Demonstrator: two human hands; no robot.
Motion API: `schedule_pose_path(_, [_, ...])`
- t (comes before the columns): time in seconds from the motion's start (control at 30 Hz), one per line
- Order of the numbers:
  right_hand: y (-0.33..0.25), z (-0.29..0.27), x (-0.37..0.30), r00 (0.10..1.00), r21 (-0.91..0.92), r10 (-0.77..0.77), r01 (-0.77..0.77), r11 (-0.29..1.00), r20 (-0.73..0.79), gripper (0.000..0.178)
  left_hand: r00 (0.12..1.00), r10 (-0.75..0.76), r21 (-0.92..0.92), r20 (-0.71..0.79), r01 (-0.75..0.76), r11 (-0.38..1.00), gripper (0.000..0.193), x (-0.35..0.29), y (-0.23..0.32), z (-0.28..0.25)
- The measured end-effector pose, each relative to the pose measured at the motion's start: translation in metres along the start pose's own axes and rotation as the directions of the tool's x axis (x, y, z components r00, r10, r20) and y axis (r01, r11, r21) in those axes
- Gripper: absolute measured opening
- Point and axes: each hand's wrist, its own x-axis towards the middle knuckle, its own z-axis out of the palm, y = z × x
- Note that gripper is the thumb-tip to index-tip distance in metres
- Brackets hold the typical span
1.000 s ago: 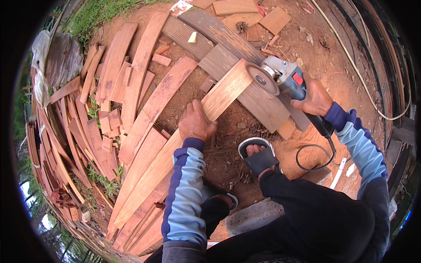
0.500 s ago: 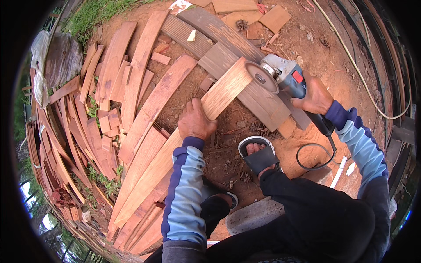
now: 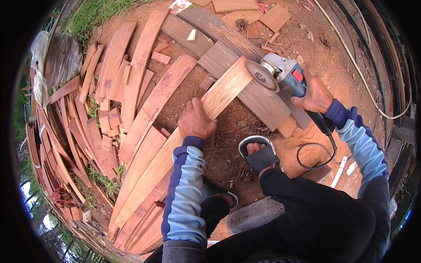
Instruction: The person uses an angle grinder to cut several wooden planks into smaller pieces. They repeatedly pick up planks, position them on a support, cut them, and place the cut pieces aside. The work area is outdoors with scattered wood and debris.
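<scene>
My right hand [image 3: 316,94] is wrapped round the body of a blue and grey angle grinder [image 3: 291,78] with a red switch and a black rear grip. Its round disc [image 3: 262,77] meets the far end of a long, pale wooden plank [image 3: 226,90]. My left hand [image 3: 197,119] grips that plank a little short of the disc, fingers over its edge. From there the plank runs down to the lower left, passing beneath my left forearm. Its far end rests across weathered grey-brown boards [image 3: 263,107] on the ground. Whether the disc is spinning, I cannot tell.
Reddish planks and offcuts [image 3: 103,144] are heaped on the left. A black power cord [image 3: 302,164] loops beside my sandalled foot [image 3: 258,153]. Near my legs lies a concrete block [image 3: 254,215]. A pale hose [image 3: 351,55] curves along the right, and a pine cone [image 3: 241,24] lies at the far side.
Almost nothing differs. Both hands, the grinder and the plank keep their places, with at most a tiny shift of the disc at the plank's end.
</scene>
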Motion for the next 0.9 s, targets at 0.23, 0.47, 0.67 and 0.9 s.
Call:
schedule_pose_path(0.23, [-0.0068, -0.0018, -0.0005, 1.000, -0.017, 0.010, -0.010, 1.000, -0.009, 0.051, 1.000, -0.013, -0.003, 0.007, 0.013, 1.000, 0.067, 0.0008, -0.0005, 0.0011])
schedule_pose_path(0.47, [-0.0040, -0.0004, 0.0012, 1.000, -0.033, 0.022, -0.022, 0.999, -0.003, 0.055, 1.000, 0.011, -0.024, -0.025, -0.011, 1.000, 0.066, 0.0008, -0.0014, 0.0016])
schedule_pose_path(0.67, [-0.0036, -0.0004, 0.0024, 1.000, -0.020, 0.027, -0.027, 0.999, 0.011, 0.061, 1.000, 0.006, -0.066, -0.003, -0.006, 0.998, 0.056, 0.0000, -0.0022, -0.0015])
schedule_pose_path(0.9, [-0.0065, -0.0008, 0.0017, 1.000, -0.010, 0.013, -0.013, 1.000, 0.000, 0.054, 0.999, -0.036, -0.014, 0.009, 0.036, 0.999, 0.065, -0.0009, 0.0047, -0.0046])
